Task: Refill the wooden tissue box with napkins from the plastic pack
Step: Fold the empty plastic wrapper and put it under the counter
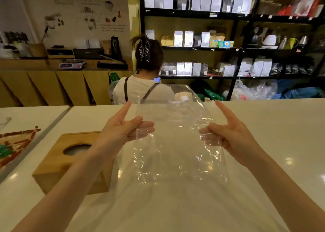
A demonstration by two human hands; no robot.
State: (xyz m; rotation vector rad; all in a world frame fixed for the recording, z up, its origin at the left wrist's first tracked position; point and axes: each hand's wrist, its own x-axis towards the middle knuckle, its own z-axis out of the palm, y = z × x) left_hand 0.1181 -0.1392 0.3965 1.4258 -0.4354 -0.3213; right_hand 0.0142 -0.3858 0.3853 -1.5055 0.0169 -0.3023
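Two hands: the left hand and right hand are pinching opposite edges of the plastic pack, index fingers pointing up.
Shelving: black racks are carrying pale pouches along the back wall.
Counter: a glossy white counter is reflecting ceiling lights.
Person: someone in a white top is standing beyond it, back turned.
Pack: clear, crinkled film, looking empty, is hanging upright above the counter, long axis running away from the camera.
Box: the wooden tissue box, rectangular with an oval top opening, is sitting under the left forearm.
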